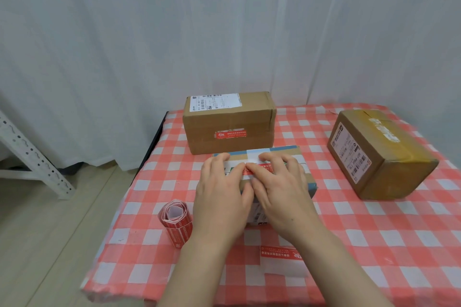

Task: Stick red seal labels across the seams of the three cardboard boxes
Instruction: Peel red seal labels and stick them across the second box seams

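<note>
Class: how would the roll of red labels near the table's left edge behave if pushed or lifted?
The label roll is loosely wound paper with a hollow middle, so probably light and easily squashed in a grip. Lying on its side, it may roll if pushed sideways, and its loose turns might unwind.

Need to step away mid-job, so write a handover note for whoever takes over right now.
Hands: left hand and right hand both lie flat on the near box, fingers pressing a red seal label onto its top.
Things: the label roll stands left of the near box. A loose label strip lies at the table's near edge.
Done: the far box carries a red label on its front.
Left: finish smoothing this label. The right box shows no red label on the sides in view, so it is probably next.
</note>
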